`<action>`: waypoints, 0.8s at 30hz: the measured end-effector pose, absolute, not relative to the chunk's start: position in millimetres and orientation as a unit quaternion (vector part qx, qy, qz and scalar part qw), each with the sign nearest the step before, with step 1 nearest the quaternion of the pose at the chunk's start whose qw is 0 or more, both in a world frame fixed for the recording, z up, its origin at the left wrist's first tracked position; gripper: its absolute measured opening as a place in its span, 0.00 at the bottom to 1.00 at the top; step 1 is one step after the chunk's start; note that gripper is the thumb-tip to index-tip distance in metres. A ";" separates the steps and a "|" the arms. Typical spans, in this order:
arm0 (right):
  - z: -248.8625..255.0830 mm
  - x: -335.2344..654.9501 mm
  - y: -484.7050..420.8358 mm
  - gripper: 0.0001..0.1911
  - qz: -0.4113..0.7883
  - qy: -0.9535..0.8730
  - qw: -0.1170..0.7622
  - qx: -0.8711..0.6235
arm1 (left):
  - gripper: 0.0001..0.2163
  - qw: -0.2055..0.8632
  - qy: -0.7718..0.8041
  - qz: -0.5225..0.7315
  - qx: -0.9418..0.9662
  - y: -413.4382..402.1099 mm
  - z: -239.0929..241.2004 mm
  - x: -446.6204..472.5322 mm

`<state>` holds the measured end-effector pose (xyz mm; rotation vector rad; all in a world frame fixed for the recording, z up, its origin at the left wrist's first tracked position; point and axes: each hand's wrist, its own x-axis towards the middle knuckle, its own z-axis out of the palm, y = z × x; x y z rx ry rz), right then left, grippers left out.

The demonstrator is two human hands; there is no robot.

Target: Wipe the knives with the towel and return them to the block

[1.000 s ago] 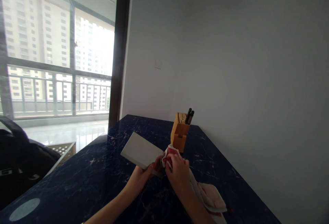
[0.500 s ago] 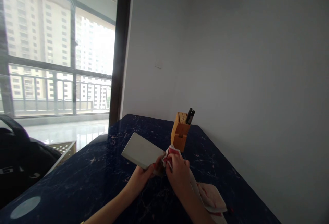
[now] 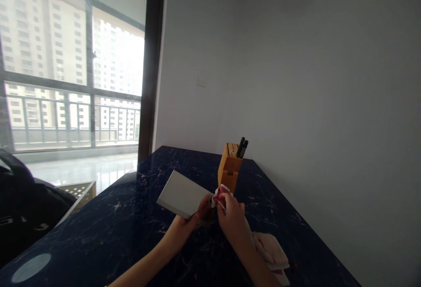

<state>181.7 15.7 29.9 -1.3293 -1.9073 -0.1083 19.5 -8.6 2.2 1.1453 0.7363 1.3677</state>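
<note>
My left hand (image 3: 184,227) is closed on the lower edge of a cleaver (image 3: 184,194), thumb over its broad shiny blade. The blade is tilted above the table and mirrors my fingers. At the cleaver's right end, my right hand (image 3: 233,221) pinches a white and red cloth (image 3: 221,194) against it. Cloth and fingers mostly hide the handle. Just behind the cloth stands a wooden knife block (image 3: 228,170), with black-handled knives (image 3: 242,147) in its slots. A folded white and red towel (image 3: 272,251) lies beside my right forearm.
The dark blue marbled table (image 3: 131,225) runs up to the grey wall (image 3: 312,102) behind and on the right. A pale round patch (image 3: 31,268) marks its near left corner. Left of the table are a black bag (image 3: 23,208) and a perforated panel (image 3: 82,192).
My right hand and the cloth have shifted slightly to the right along the cleaver's end. The cleaver has moved a little to the right. The view has shifted slightly.
</note>
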 end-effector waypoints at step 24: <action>18.3 193.9 29.5 0.09 -0.007 -0.762 0.344 -0.549 | 0.13 0.571 0.365 0.627 0.384 2.4 7.8 1.6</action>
